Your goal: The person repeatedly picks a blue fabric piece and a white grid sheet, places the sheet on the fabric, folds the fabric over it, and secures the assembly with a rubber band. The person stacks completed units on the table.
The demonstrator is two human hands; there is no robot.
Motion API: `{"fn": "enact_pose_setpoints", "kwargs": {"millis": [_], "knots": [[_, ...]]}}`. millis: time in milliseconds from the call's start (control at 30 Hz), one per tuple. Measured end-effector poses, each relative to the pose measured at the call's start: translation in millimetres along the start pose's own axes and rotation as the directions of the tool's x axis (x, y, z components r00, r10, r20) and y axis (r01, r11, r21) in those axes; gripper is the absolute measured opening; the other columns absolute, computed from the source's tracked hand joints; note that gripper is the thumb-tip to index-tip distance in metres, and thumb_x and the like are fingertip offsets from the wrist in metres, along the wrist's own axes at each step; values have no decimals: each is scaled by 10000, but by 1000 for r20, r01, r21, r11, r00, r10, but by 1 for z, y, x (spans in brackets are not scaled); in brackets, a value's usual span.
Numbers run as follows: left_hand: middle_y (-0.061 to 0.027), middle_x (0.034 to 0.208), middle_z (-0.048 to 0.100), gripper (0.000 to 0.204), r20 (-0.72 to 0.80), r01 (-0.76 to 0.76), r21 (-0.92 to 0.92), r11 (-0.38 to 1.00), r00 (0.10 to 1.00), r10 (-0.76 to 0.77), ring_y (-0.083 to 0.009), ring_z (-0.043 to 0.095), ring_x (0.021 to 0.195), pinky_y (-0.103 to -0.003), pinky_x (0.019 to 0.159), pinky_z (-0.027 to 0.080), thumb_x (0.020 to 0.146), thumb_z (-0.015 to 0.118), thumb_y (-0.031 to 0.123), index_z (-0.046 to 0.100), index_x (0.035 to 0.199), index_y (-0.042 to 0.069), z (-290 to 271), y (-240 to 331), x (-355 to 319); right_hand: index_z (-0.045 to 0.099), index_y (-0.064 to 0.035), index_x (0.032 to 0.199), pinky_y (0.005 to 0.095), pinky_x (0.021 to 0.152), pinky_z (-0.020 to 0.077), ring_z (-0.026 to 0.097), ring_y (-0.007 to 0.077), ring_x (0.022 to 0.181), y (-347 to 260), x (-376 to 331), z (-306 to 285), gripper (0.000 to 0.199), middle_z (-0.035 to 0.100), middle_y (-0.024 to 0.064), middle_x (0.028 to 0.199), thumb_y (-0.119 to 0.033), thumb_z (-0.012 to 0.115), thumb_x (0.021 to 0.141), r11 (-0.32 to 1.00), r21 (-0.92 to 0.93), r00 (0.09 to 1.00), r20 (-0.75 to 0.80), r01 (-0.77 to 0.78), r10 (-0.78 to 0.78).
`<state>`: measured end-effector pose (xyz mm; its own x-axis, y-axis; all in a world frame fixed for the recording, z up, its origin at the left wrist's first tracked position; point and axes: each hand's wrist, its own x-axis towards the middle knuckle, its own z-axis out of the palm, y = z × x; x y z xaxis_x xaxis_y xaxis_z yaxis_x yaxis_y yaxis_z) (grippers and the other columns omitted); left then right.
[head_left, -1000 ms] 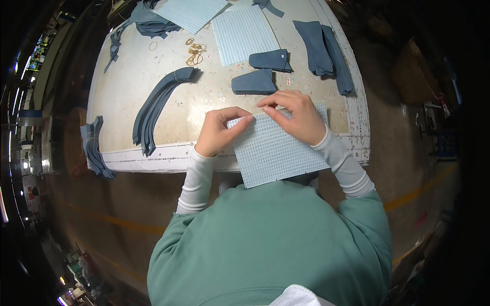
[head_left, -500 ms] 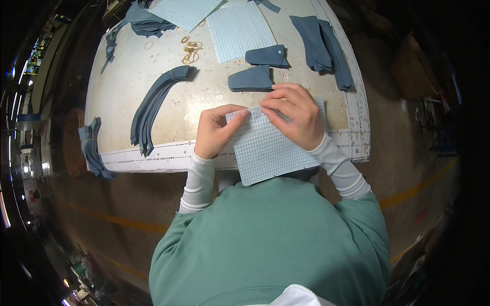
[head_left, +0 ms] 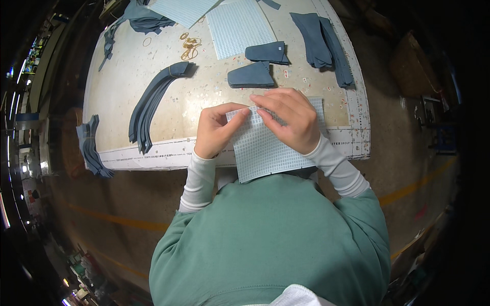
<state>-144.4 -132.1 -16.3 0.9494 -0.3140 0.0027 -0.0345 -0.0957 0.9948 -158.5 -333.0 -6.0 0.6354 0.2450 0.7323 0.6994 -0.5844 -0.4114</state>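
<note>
A pale blue sheet of small printed labels slants from the table's near edge toward my body. At its top left corner, my left hand grips the sheet, with the thumb on top and fingers behind. My right hand is over the upper edge, its thumb and curled index finger close together beside my left thumb; anything between those fingertips is too small to make out. Just beyond my hands lie two short stacks of cut dark blue fabric pieces, the nearer stack and the farther stack, which has a small pale label on it.
A long curved fabric bundle lies on the left of the table. Another bundle hangs at the left edge. Rubber bands, more label sheets and a fabric pile lie farther back. Fabric strips lie at the right.
My right fingertips have shifted slightly left along the sheet's upper edge, closer to my left thumb. My left hand keeps its hold on the sheet.
</note>
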Motion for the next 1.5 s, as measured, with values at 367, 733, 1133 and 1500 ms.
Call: {"fn": "enact_pose_setpoints", "kwargs": {"millis": [367,733,1133,1500], "knots": [[37,724,644,165,13,-36,-46,998,999,37,6,444,601,-180,503,328,903,671,122,733,975,-12,5,1,-1,588,-125,1308,291,713,576,656,212,854,-11,4,-2,618,615,83,1057,98,691,740,964,245,995,23,-101,98],[-36,825,700,198,49,47,-8,999,998,-46,-73,592,759,-224,681,480,917,642,124,712,994,-45,1,6,-3,597,-119,1298,272,687,580,648,165,874,-13,4,-1,636,546,68,1068,139,680,723,964,251,996,19,-88,86],[-44,782,690,200,42,-62,-35,997,997,63,-57,566,733,-230,652,470,934,608,109,698,998,-58,9,15,-7,555,-143,1340,271,725,602,642,228,980,-9,21,-3,705,477,119,1264,170,641,714,953,302,998,38,30,-43],[-41,760,679,198,6,-67,16,998,998,67,-49,552,683,-227,623,464,924,626,126,702,997,-41,6,8,-5,567,-90,1310,262,800,596,646,189,980,-12,23,-4,580,496,109,1255,132,617,777,717,604,931,131,-348,341]]}}
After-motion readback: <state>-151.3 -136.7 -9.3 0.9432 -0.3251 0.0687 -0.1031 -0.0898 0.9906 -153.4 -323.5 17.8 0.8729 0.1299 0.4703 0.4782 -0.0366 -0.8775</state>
